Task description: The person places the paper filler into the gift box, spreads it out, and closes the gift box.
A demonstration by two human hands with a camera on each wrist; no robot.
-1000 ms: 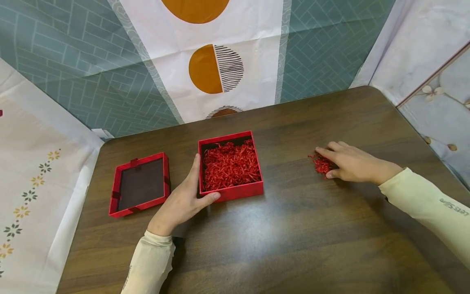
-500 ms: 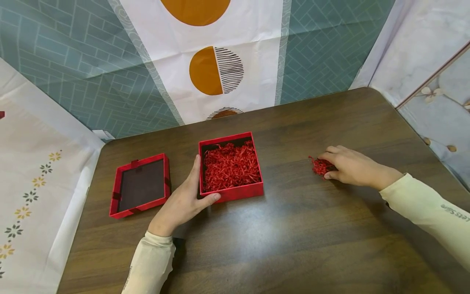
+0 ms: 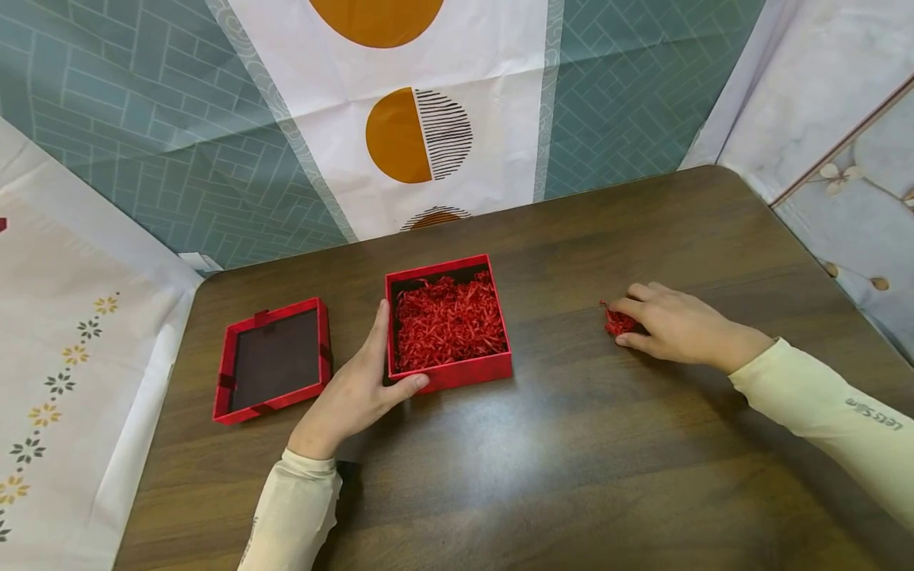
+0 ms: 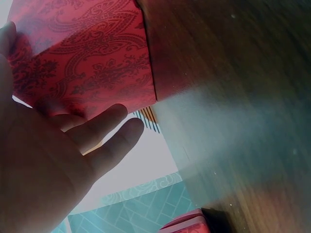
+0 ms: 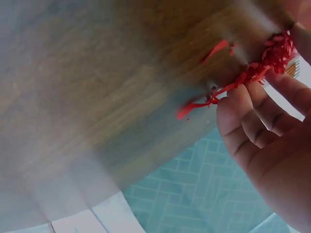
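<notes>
A red square box (image 3: 464, 373) stands on the table, filled with red shredded paper (image 3: 450, 321). My left hand (image 3: 350, 396) lies at its near left corner, straight fingers along the left wall and thumb against the front wall. The left wrist view shows the box's patterned side (image 4: 97, 53) next to those fingers. To the right, my right hand (image 3: 674, 325) pinches a small clump of red shredded paper (image 3: 620, 321) between thumb and curled fingers, low at the tabletop. In the right wrist view, loose strands of the clump (image 5: 279, 51) trail past the fingertips.
Left of the box lies its red lid (image 3: 274, 361), dark inside facing up. The brown wooden table (image 3: 543, 476) reaches back to a hanging patterned cloth (image 3: 493, 47). Pale cloths hang at the left (image 3: 71, 262) and right (image 3: 857, 103).
My right fingers have drawn in around the shredded paper, and less of the clump shows. That hand has shifted slightly. My left hand, the box and the lid have stayed put.
</notes>
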